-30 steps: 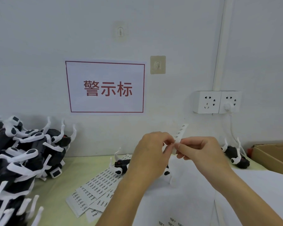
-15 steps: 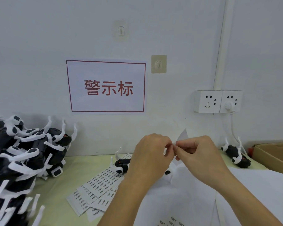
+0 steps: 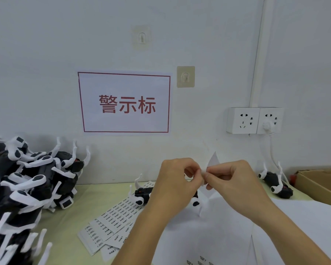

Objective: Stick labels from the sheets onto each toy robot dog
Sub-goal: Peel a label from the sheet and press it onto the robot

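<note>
My left hand [image 3: 175, 185] and my right hand [image 3: 232, 181] meet in mid-air above the table, both pinching a small white label strip [image 3: 212, 161] between thumb and fingertips. Its pointed end sticks up above my right hand. A black-and-white toy robot dog [image 3: 142, 195] lies on its back on the table behind my left hand, partly hidden. Printed label sheets [image 3: 111, 219] are spread on the table below it. A second dog [image 3: 275, 185] lies at the right near the wall.
A heap of several black-and-white toy dogs [image 3: 21, 186] fills the table's left side. White paper sheets [image 3: 304, 226] cover the right of the table. A cardboard box [image 3: 321, 183] stands at the far right. Wall sockets [image 3: 254, 120] and a red-framed sign [image 3: 125, 103] hang behind.
The strip stood long and upright a second ago; now only a short pointed end shows above my right hand. Both hands stay together at about the same spot.
</note>
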